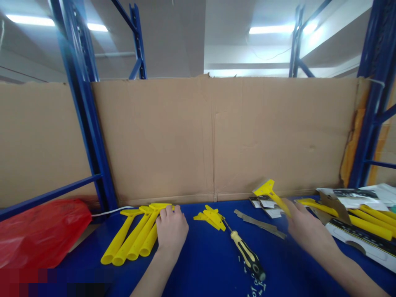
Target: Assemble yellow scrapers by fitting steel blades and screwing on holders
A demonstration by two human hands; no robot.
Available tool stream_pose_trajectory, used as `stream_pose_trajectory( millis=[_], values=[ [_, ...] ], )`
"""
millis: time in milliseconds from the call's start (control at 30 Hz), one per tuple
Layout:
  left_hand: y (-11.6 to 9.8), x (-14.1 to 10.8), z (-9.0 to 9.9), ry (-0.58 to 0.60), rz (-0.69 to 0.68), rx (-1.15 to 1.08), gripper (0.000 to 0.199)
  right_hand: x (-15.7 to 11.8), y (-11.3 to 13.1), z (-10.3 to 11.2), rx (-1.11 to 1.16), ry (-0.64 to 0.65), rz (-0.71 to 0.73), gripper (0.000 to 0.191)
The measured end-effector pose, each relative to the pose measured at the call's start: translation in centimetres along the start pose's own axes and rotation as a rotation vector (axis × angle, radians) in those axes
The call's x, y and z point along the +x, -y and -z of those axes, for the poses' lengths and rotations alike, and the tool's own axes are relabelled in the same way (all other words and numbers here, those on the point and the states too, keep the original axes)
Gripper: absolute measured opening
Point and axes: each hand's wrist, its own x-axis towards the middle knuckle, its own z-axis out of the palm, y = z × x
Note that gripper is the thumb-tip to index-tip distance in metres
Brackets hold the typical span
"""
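My right hand (305, 225) is closed round the handle of a yellow scraper (268, 189), its wide head raised and pointing left. My left hand (172, 227) has its fingers curled over the head end of the rightmost yellow scraper handle; its fingertips are partly hidden. Several such hollow handles (136, 235) lie side by side on the blue table (204, 260). Between my hands are a small pile of flat yellow plates (210, 216), a screwdriver (247, 253) with a cream and black grip, and thin metal blades (261, 224). Small screws (258, 284) lie scattered near the screwdriver.
On the right, an open box (361, 243) holds yellow scrapers (371, 225). Small white and black packets (269, 206) lie behind the blades. A red plastic bag (46, 231) sits at the left. Cardboard (161, 140) walls off the back between blue rack posts (89, 123).
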Motion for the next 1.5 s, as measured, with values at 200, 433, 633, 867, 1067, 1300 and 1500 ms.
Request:
stream_pose_trajectory(
  millis=[200, 433, 633, 867, 1067, 1300, 1500],
  values=[
    [1.3, -0.2, -0.1, 0.077, 0.031, 0.164, 0.034, 0.6, -1.7, -0.4, -0.113, 0.103, -0.072, 0.042],
    [0.8, -0.2, 0.9, 0.129, -0.003, 0.178, 0.036, 0.7, -2.7, -0.4, -0.12, 0.146, -0.089, 0.032],
    [1.0, 0.1, 1.2, 0.203, 0.031, 0.148, 0.035, 0.8, -2.5, -1.0, -0.164, 0.039, -0.076, 0.037],
    [0.3, 0.2, 2.0, 0.087, -0.006, 0.156, 0.037, 0.9, -0.8, -1.6, -0.016, -0.046, 0.152, 0.034],
    [-0.6, 0.2, 2.4, 0.002, -0.046, 0.133, 0.046, 0.6, 0.0, -2.7, 0.177, -0.092, 0.371, 0.032],
    [-0.7, 0.2, 2.2, -0.042, -0.099, 0.088, 0.032, 0.8, -0.3, -4.0, 0.205, -0.087, 0.391, 0.031],
    [-1.4, 0.2, 3.0, 0.003, -0.11, -0.055, 0.028, 0.4, 0.0, -4.0, 0.246, 0.03, 0.374, 0.028]
  ],
)
